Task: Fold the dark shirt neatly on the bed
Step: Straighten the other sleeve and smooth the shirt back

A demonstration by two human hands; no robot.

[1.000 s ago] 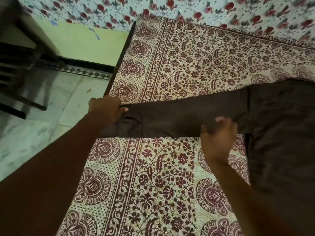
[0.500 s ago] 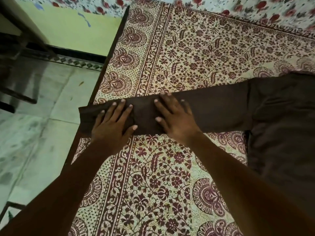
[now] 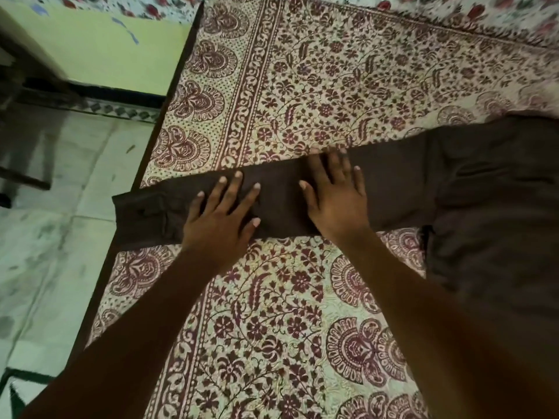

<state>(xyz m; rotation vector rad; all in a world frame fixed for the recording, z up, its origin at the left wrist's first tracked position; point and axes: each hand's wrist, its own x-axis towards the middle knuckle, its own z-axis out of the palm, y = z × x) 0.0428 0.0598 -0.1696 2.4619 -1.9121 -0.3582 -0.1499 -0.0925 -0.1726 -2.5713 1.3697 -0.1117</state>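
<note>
The dark brown shirt (image 3: pixel 496 207) lies on the bed with its body at the right. One long sleeve (image 3: pixel 281 198) stretches left across the patterned bedspread, and its cuff (image 3: pixel 139 219) hangs over the bed's left edge. My left hand (image 3: pixel 220 219) lies flat on the sleeve near the cuff with fingers spread. My right hand (image 3: pixel 335 195) presses flat on the sleeve's middle, fingers straight and pointing away from me. Neither hand grips the cloth.
The bed carries a cream and maroon floral bedspread (image 3: pixel 317 95). Its dark left edge (image 3: pixel 157 122) runs diagonally beside a pale tiled floor (image 3: pixel 51 237). A green wall (image 3: pixel 99 55) and dark furniture legs (image 3: pixel 21 176) stand at the far left.
A second ago both hands gripped the sleeve and held it stretched. They then laid it down and now press it flat, sliding rightward along the sleeve towards the shirt's body.
</note>
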